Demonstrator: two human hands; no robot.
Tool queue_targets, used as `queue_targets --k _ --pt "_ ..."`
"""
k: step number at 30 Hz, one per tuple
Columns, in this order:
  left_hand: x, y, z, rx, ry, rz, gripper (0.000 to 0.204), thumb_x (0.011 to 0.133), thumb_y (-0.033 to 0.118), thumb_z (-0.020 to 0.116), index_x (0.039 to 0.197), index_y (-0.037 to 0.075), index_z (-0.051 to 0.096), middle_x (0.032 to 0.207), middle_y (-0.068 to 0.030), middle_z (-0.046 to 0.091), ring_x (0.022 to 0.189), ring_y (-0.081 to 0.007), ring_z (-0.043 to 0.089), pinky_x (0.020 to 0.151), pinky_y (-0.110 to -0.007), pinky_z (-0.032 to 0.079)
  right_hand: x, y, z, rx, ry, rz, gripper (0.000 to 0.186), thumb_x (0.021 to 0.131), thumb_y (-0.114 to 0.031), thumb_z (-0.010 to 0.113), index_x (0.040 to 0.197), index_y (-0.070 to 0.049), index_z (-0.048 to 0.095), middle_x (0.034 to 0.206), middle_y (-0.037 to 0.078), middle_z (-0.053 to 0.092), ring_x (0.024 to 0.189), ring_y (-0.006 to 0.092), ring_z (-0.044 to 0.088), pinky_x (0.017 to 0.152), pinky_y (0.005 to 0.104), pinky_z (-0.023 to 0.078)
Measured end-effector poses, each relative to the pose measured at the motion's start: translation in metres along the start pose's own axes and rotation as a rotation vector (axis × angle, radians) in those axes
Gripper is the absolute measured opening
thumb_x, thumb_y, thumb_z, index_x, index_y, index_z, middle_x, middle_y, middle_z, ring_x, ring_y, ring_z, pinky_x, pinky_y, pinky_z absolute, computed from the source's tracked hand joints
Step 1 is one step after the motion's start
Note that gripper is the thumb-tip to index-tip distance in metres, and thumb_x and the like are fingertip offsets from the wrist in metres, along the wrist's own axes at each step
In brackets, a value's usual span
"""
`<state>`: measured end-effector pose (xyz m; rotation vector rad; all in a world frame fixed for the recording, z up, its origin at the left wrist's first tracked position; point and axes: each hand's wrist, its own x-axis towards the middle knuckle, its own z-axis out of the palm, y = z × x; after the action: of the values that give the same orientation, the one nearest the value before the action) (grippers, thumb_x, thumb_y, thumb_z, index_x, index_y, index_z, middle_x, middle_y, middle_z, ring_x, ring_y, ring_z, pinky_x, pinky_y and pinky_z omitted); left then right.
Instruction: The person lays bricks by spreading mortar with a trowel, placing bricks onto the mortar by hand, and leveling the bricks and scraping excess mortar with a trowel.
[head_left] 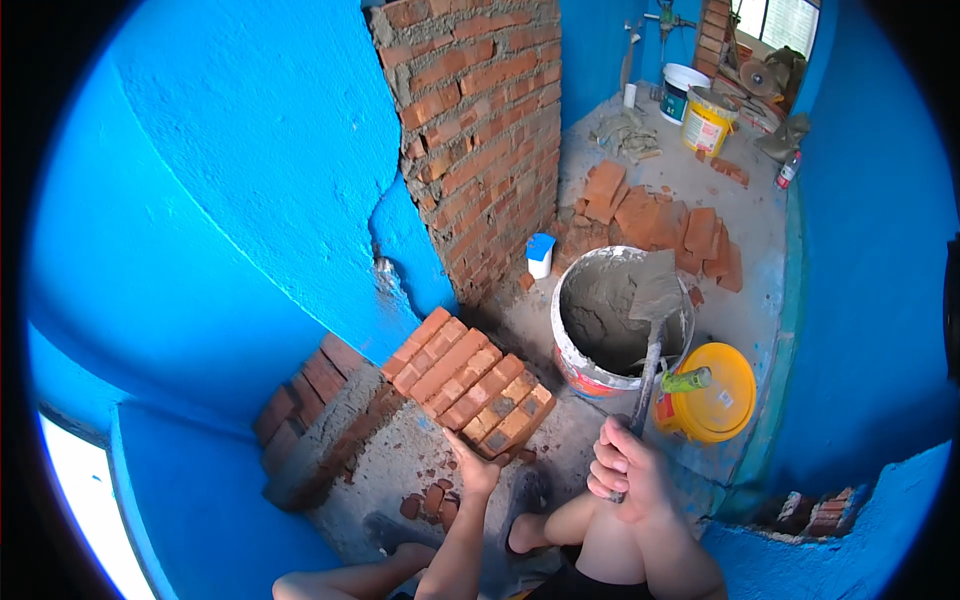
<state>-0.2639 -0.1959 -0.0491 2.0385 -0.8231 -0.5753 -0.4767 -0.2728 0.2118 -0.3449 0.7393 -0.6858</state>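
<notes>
Our left hand (473, 468) reaches forward from the lower edge on a straight, bare forearm, fingers spread and pressed flat at the tips. Our right hand (628, 470) sits a little to the right and nearer our bent knees, curled into a tight fist with the knuckles facing left. Both forearms rise from the bottom edge.

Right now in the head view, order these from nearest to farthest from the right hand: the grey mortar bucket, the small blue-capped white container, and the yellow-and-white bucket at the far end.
1. Grey mortar bucket, just ahead of the right hand.
2. Blue-capped white container, farther ahead by the brick wall.
3. Yellow-and-white bucket, far end, top right.
</notes>
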Motion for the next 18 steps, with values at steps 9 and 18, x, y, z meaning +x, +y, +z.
queue_targets --k 9,18 --pt "-0.017 -0.017 0.017 -0.031 0.195 0.045 0.118 0.058 0.012 0.086 0.147 -0.004 0.011 0.136 -0.0289 0.035 0.128 -0.0435 0.036 0.109 -0.044 0.031 0.013 -0.008 0.003 0.131 -0.093 0.184 0.023 0.102 -0.028 0.045 0.085 -0.013 0.049 0.059 -0.007 0.033 0.042 0.0055 0.028 0.047 0.0247 0.029" --pt "0.002 0.027 0.000 0.635 -0.010 0.062 0.109 0.056 0.050 0.082 0.135 -0.005 0.030 0.123 -0.0218 0.043 0.119 -0.0400 0.041 0.109 -0.053 0.022 0.012 0.000 0.015 0.162 -0.195 0.282 0.023 0.102 -0.028 0.042 0.086 -0.013 0.047 0.059 -0.007 0.032 0.043 0.0054 0.028 0.048 0.0248 0.031"
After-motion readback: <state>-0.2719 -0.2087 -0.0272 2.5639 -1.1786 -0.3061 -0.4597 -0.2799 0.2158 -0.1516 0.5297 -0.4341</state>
